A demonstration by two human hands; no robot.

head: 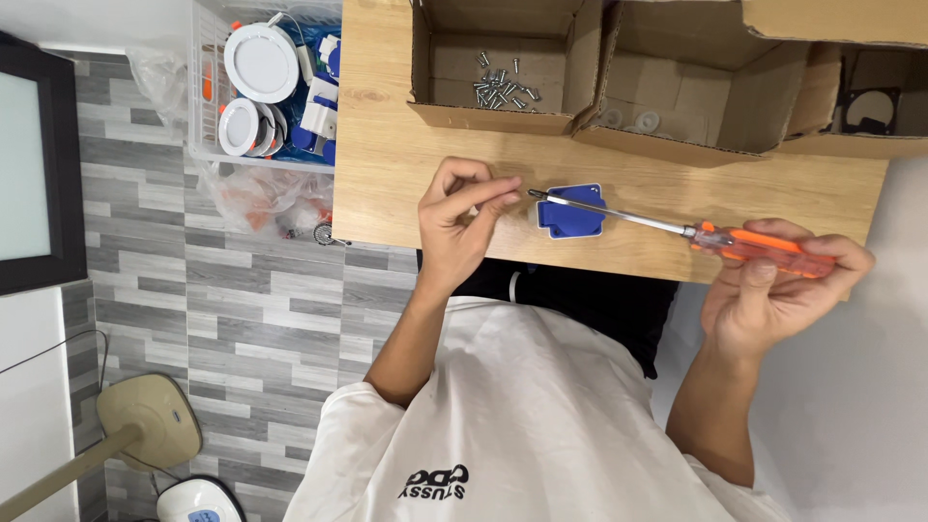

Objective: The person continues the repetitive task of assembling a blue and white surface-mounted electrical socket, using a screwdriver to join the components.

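My right hand grips the orange handle of a screwdriver; its metal shaft reaches left over a small blue plastic part lying on the wooden table. My left hand is beside the shaft's tip, with thumb and forefinger pinched together at it. Whether a screw sits between those fingers is too small to tell.
Open cardboard boxes line the far table edge: one holds several loose screws, another holds pale round parts. A white basket with round white lamps and blue parts stands left of the table, plastic bags below it.
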